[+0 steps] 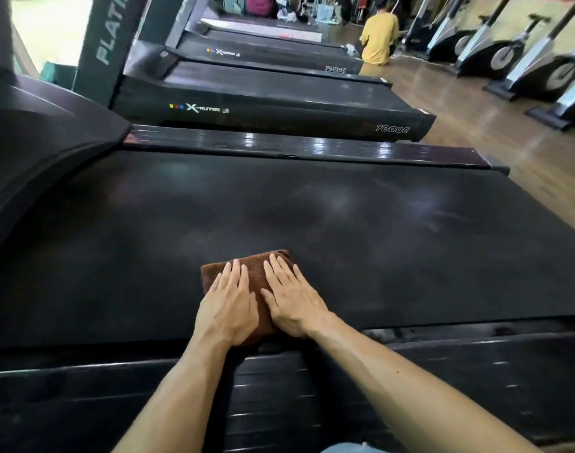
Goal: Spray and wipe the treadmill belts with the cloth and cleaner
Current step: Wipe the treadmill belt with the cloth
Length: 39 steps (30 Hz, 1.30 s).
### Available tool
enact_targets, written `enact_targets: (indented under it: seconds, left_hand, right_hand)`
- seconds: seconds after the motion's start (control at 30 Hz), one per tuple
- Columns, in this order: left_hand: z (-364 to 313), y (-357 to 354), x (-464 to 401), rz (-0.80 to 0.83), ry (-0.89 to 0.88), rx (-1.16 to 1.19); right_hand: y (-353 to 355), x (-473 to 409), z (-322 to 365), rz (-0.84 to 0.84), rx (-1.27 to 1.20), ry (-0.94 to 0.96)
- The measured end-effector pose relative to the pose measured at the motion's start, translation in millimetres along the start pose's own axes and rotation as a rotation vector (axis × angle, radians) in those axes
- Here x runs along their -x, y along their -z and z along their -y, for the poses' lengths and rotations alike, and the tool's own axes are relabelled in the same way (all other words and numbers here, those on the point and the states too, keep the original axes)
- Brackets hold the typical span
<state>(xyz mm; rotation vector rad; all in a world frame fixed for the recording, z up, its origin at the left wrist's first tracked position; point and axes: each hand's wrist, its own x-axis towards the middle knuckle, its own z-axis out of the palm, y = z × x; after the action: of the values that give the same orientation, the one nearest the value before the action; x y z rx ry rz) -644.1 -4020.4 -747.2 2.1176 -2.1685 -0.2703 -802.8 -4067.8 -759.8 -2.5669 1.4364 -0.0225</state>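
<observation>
A folded brown cloth point(256, 268) lies on the black treadmill belt point(312, 217) near its close edge. My left hand point(228, 304) presses flat on the cloth's left half, fingers straight. My right hand point(291, 297) presses flat on the right half beside it, fingers straight and slightly spread. Most of the cloth is hidden under both palms. The belt shows faint smears to the right. No cleaner bottle is in view.
The near side rail point(410, 380) runs under my forearms. The motor hood point(40, 152) rises at the left. Two more treadmills point(273, 103) stand behind. A person in a yellow shirt point(379, 37) sits on the wooden floor; exercise bikes point(524, 60) line the right.
</observation>
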Motion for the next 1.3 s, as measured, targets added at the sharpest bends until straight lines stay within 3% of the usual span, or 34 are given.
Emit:
enact_targets:
  seconds: [0.17, 0.37, 0.8, 0.97, 1.2, 1.3]
  left_hand:
    - [-6.6, -25.3, -1.9, -0.055, -0.041, -0.008]
    - [-83.1, -33.6, -47.2, 0.001, -0.136, -0.054]
    - [-301.6, -77.2, -258.2, 0.013, -0.313, -0.058]
    - [-316.3, -81.9, -261.7, -0.020, -0.276, -0.061]
    - [-343.7, -86.0, -193.1, -0.017, -0.153, -0.025]
    - [-357.0, -85.5, -154.5, 0.062, -0.095, -0.039]
  right_hand:
    - [-3.1, 13.4, -19.4, 0.004, 0.047, -0.021]
    - [10.9, 30.7, -105.8, -0.023, 0.156, -0.098]
    - [59.0, 2.5, -391.3, 0.007, 0.164, -0.325]
    - [62.5, 4.4, -408.8, 0.009, 0.124, -0.289]
    - [65.9, 51.7, -403.4, 0.085, 0.149, -0.175]
    - [86.6, 67.2, -396.5, 0.280, 0.251, -0.075]
